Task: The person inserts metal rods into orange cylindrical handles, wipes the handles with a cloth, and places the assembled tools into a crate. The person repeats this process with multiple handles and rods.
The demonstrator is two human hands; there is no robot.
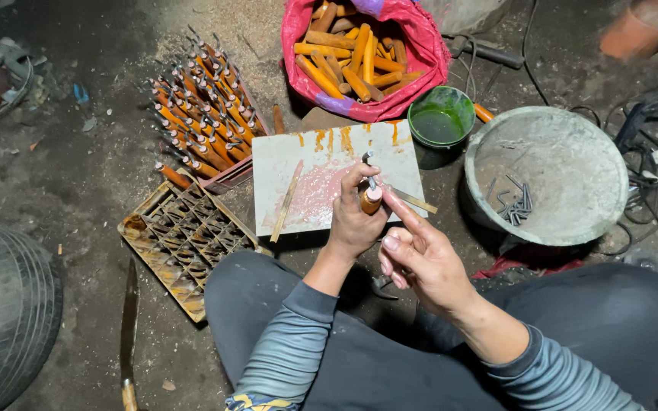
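**Orange-handled tool held over a stained board**

Wooden and orange, the small tool handle (371,199) stands nearly upright above the white board (321,164), a metal pin projecting from its top. The left hand (354,221) is closed around this handle, thumb and fingers wrapped about it. The right hand (419,255) is loosely open just right of it and holds nothing; its extended forefinger touches the side of the handle. Two thin sticks lie on the board, which bears pink and orange stains. Far behind the board, a red sack (420,53) holds bare orange handles; to its right stands a green cup (441,118) of green liquid. At the right, a grey bucket (565,152) contains bent metal pins. At the far left, finished tools stand upright in a rack (203,99); nearer, a slatted crate (180,240) lies on the dirt floor. A tyre (9,320) sits at the near left edge.
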